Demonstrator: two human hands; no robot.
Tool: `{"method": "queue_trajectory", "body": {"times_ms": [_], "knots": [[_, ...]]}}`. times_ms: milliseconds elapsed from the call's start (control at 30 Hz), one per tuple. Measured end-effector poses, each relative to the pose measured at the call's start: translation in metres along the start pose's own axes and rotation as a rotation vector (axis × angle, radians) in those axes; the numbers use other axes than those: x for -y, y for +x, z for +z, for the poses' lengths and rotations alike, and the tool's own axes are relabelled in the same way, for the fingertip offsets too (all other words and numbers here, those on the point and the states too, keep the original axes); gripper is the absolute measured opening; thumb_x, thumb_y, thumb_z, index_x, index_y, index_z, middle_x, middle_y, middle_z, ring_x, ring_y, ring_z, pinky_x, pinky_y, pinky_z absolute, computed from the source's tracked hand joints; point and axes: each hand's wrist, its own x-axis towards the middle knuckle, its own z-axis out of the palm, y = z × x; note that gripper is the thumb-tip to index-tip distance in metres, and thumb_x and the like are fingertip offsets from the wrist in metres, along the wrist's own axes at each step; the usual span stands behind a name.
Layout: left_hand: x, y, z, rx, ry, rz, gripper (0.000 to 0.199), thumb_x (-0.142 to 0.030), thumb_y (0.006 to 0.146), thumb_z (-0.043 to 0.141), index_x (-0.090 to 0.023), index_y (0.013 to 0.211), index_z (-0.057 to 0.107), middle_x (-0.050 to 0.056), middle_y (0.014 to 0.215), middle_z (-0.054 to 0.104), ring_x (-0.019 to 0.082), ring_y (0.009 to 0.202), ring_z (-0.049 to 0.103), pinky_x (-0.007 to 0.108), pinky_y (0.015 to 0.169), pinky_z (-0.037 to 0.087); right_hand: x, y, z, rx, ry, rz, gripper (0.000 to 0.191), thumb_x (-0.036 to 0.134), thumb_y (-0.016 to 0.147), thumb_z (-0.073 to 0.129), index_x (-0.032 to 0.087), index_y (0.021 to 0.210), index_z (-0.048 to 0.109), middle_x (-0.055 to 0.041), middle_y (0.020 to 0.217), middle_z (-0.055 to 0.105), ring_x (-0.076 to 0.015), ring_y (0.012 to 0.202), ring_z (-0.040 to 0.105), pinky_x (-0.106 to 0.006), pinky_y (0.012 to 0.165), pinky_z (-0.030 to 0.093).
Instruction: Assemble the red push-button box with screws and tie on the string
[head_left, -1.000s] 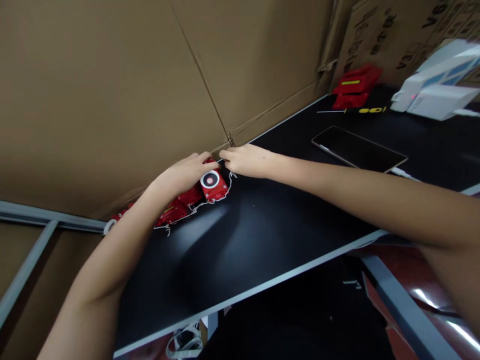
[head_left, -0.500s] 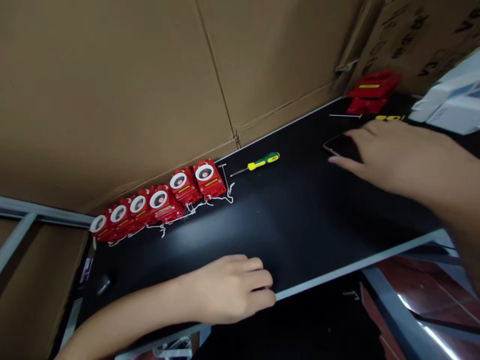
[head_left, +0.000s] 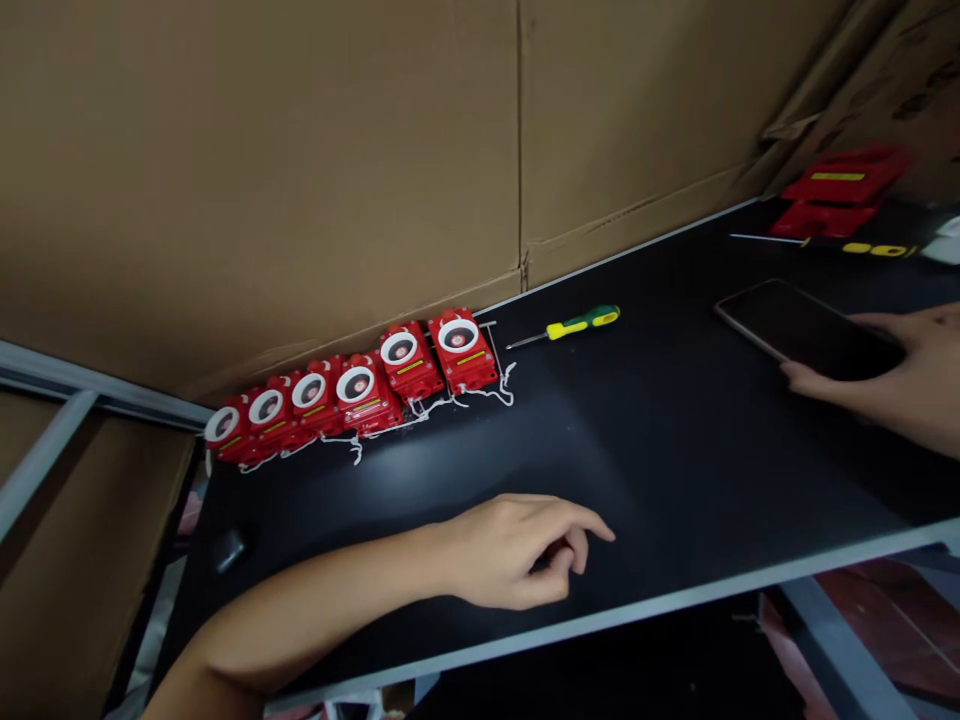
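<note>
My right hand [head_left: 919,375], partly cut off by the right edge, has its thumb and fingers around the near end of a dark smartphone [head_left: 795,318]. The phone's screen faces up, low over the black tabletop. My left hand [head_left: 521,550] is above the table near its front edge with nothing in it. Its index finger reaches out to the right and the other fingers are loosely bent. Beyond it, a green and yellow screwdriver [head_left: 585,322] lies by several red boxes with white round rims [head_left: 463,350], trailing white cord.
A tall cardboard wall [head_left: 337,170] runs along the back. At the far right are stacked red parts [head_left: 844,190] and a second, yellow-handled screwdriver [head_left: 874,249]. A small black object [head_left: 229,548] sits at the left. The pale table edge [head_left: 675,591] borders the front.
My left hand has lifted from the front edge and its fingers have loosened, index finger extended. More of the phone shows in front of my right hand. The view has shifted left.
</note>
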Motion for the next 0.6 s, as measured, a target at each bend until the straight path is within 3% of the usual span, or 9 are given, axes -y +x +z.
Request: {"method": "queue_trajectory", "body": {"times_ms": [133, 233, 300, 333, 367, 433, 500, 533, 600], "knots": [[0.004, 0.000, 0.000, -0.049, -0.190, -0.025, 0.052, -0.011, 0.091, 0.059, -0.018, 0.142, 0.058, 0.003, 0.095, 0.080, 0.015, 0.073, 0.066, 0.029, 0.076, 0.061, 0.026, 0.003, -0.015, 0.104, 0.056, 0.216, 0.110, 0.107, 0.056, 0.076, 0.015, 0.114, 0.094, -0.0246, 0.074, 0.075, -0.0274, 0.064, 0.063, -0.049, 0.055, 0.044], [0.007, 0.001, -0.002, -0.149, -0.396, -0.066, 0.045, -0.012, 0.094, 0.064, -0.021, 0.137, 0.060, 0.001, 0.092, 0.076, 0.014, 0.074, 0.064, 0.029, 0.076, 0.059, 0.061, -0.008, -0.031, 0.038, 0.089, 0.123, 0.111, 0.104, 0.065, 0.075, 0.010, 0.121, 0.091, -0.0277, 0.094, 0.078, -0.0343, 0.087, 0.073, -0.050, 0.062, 0.047], [0.010, 0.003, -0.004, -0.216, -0.597, -0.101, 0.036, -0.020, 0.101, 0.070, -0.021, 0.135, 0.062, 0.003, 0.096, 0.073, 0.014, 0.077, 0.065, 0.029, 0.077, 0.060, 0.093, -0.023, -0.043, -0.077, 0.135, 0.049, 0.095, 0.097, 0.074, 0.075, 0.012, 0.112, 0.092, -0.0277, 0.099, 0.076, -0.0388, 0.104, 0.075, -0.052, 0.073, 0.052], [0.012, 0.005, -0.005, -0.255, -0.721, -0.123, 0.035, -0.028, 0.104, 0.074, -0.021, 0.136, 0.063, 0.005, 0.100, 0.072, 0.015, 0.081, 0.066, 0.030, 0.077, 0.061, 0.111, -0.033, -0.048, -0.069, 0.214, -0.039, 0.086, 0.088, 0.079, 0.077, 0.014, 0.121, 0.089, -0.0247, 0.106, 0.076, -0.0386, 0.108, 0.074, -0.053, 0.082, 0.056], [0.013, 0.006, -0.006, -0.296, -0.846, -0.148, 0.040, -0.037, 0.105, 0.077, -0.021, 0.139, 0.064, 0.008, 0.107, 0.071, 0.016, 0.085, 0.068, 0.032, 0.079, 0.064, 0.131, -0.043, -0.052, -0.030, 0.323, -0.114, 0.079, 0.077, 0.082, 0.078, 0.017, 0.133, 0.083, -0.0216, 0.116, 0.074, -0.0370, 0.112, 0.072, -0.053, 0.090, 0.058], [0.015, 0.009, -0.009, -0.368, -1.050, -0.200, 0.057, -0.053, 0.103, 0.081, -0.025, 0.149, 0.065, 0.012, 0.124, 0.071, 0.021, 0.101, 0.071, 0.041, 0.090, 0.068, 0.171, -0.065, -0.056, 0.096, 0.599, -0.113, 0.069, 0.065, 0.075, 0.082, 0.019, 0.126, 0.078, -0.0162, 0.117, 0.070, -0.0332, 0.107, 0.072, -0.050, 0.094, 0.062], [0.015, 0.010, -0.012, -0.412, -1.160, -0.224, 0.072, -0.068, 0.102, 0.078, -0.034, 0.162, 0.061, 0.014, 0.145, 0.068, 0.028, 0.119, 0.072, 0.054, 0.104, 0.067, 0.209, -0.085, -0.055, 0.299, 0.837, -0.047, 0.074, 0.065, 0.066, 0.084, 0.020, 0.123, 0.070, -0.0164, 0.123, 0.070, -0.0354, 0.112, 0.074, -0.055, 0.104, 0.062], [0.014, 0.010, -0.014, -0.420, -1.195, -0.231, 0.077, -0.076, 0.102, 0.074, -0.039, 0.168, 0.057, 0.014, 0.157, 0.065, 0.032, 0.130, 0.070, 0.060, 0.110, 0.064, 0.227, -0.094, -0.052, 0.402, 0.890, -0.034, 0.080, 0.066, 0.063, 0.087, 0.020, 0.125, 0.064, -0.0176, 0.126, 0.071, -0.0380, 0.116, 0.074, -0.059, 0.108, 0.061], [0.013, 0.009, -0.018, -0.413, -1.279, -0.251, 0.084, -0.087, 0.102, 0.062, -0.046, 0.173, 0.050, 0.013, 0.174, 0.056, 0.039, 0.148, 0.063, 0.069, 0.117, 0.058, 0.258, -0.108, -0.046, 0.498, 0.919, -0.064, 0.075, 0.062, 0.064, 0.088, 0.023, 0.120, 0.059, -0.0160, 0.124, 0.072, -0.0382, 0.118, 0.073, -0.062, 0.111, 0.060]]}}
